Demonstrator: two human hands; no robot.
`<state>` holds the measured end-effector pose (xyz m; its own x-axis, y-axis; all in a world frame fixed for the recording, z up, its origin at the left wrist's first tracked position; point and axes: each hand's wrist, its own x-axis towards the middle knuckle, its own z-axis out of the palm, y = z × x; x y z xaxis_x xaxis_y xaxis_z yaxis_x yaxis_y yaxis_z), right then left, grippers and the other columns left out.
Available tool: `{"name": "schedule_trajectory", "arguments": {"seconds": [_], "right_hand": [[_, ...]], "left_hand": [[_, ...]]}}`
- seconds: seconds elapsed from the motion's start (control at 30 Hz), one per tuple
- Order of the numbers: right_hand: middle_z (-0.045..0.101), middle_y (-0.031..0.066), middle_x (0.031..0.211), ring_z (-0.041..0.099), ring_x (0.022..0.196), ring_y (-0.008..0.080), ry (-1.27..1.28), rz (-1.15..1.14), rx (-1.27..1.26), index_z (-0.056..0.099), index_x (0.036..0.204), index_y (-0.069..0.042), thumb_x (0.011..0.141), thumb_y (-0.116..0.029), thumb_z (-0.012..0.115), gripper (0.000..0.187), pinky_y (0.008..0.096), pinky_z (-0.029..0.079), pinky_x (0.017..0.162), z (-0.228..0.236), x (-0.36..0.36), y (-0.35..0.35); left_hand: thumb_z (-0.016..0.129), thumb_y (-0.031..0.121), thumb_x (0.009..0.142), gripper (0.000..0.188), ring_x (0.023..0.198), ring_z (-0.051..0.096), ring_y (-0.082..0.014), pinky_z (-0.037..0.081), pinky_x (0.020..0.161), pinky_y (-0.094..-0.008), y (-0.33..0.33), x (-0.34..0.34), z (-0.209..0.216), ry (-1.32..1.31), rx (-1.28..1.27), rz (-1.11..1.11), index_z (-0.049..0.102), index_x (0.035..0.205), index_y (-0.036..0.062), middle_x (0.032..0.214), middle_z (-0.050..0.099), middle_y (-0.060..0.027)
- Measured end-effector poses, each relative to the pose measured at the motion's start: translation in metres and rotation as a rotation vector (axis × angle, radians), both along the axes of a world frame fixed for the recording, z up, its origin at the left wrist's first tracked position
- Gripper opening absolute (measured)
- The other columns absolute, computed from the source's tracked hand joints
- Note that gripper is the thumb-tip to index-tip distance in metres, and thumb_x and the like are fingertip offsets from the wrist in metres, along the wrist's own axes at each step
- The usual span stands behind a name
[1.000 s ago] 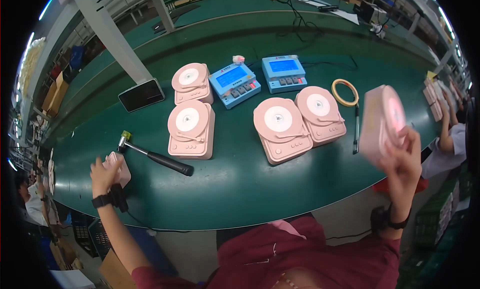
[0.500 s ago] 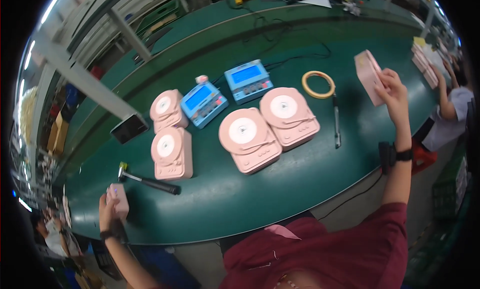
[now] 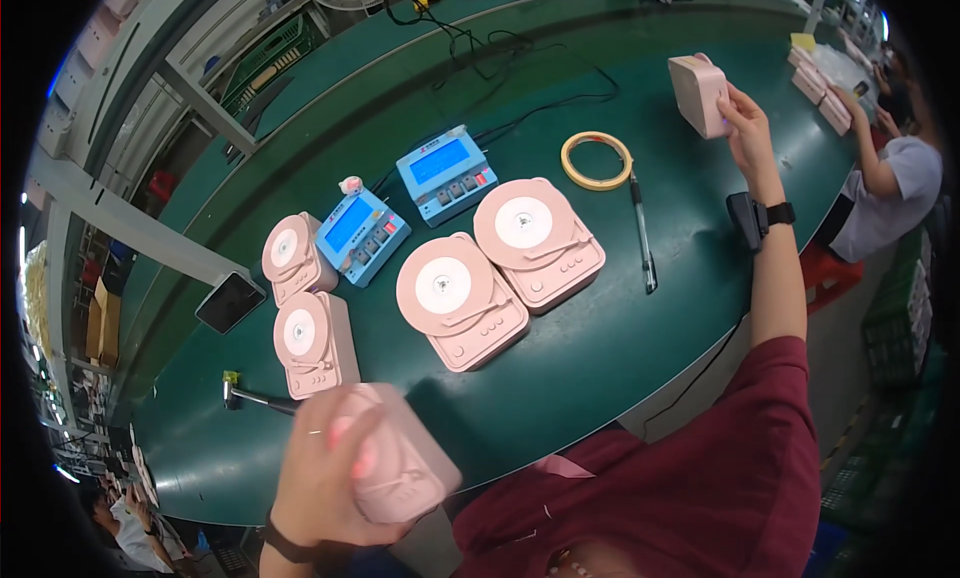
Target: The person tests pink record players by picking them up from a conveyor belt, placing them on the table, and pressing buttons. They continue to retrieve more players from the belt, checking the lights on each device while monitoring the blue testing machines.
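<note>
Close to me at the lower middle, my left hand (image 3: 320, 468) is closed round a pink mini record player (image 3: 420, 473), slightly blurred, with a red glow beside the fingers. My right hand (image 3: 752, 133) is raised over the far right of the table, gripping a second pink record player (image 3: 692, 98) by its side. Two more pink record players, the nearer (image 3: 463, 300) and the farther (image 3: 539, 242), sit side by side in the middle, discs facing up. Another pair stands at the left, one in front (image 3: 314, 345) and one behind (image 3: 298, 260).
Two blue testers with screens (image 3: 362, 238) (image 3: 447, 173) stand behind the players, cables trailing back. A tape roll (image 3: 597, 161) and a pen (image 3: 642, 236) lie at the right. A hammer (image 3: 262, 398) lies partly behind my left hand, near a phone (image 3: 230, 302). A co-worker (image 3: 895, 193) sits far right.
My left hand has brought its record player from the table's left end toward me and the middle. The right hand has turned its player somewhat. The whole view has shifted.
</note>
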<state>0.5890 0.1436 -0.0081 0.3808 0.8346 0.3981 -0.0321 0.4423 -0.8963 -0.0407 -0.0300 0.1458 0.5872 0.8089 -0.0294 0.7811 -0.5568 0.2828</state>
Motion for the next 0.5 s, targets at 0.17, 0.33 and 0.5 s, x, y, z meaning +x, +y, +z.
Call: {"name": "schedule_trajectory", "arguments": {"seconds": [0.17,0.33,0.5], "right_hand": [[0.061,0.0084,0.122,0.055,0.112,0.0135,0.195,-0.031,0.088,0.056,0.128,0.002,0.088,-0.008,0.067,0.042,0.0288,0.043,0.098,-0.011,0.015,-0.001],[0.062,0.0084,0.121,0.056,0.111,0.0151,0.274,-0.047,0.121,0.056,0.128,0.002,0.089,-0.006,0.067,0.041,0.0305,0.042,0.101,-0.022,0.028,-0.001],[0.055,0.0112,0.132,0.052,0.12,0.0183,0.236,-0.133,0.115,0.048,0.135,0.002,0.094,-0.008,0.06,0.045,0.0319,0.039,0.104,-0.026,0.039,-0.011]], "left_hand": [[0.081,0.036,0.044,0.094,0.124,0.041,-0.0437,0.038,0.1,-0.0519,0.029,0.026,-0.022,0.025,-0.187,-0.234,0.053,0.13,0.0108,0.134,0.042,-0.0238],[0.079,0.032,0.045,0.092,0.127,0.038,-0.0454,0.036,0.104,-0.0517,0.055,0.026,-0.035,0.097,-0.142,-0.291,0.053,0.132,0.0125,0.137,0.041,-0.0227],[0.074,0.026,0.048,0.085,0.13,0.037,-0.0446,0.033,0.108,-0.0508,0.079,0.002,-0.049,0.036,0.059,-0.164,0.055,0.13,0.0121,0.14,0.042,-0.0201]]}}
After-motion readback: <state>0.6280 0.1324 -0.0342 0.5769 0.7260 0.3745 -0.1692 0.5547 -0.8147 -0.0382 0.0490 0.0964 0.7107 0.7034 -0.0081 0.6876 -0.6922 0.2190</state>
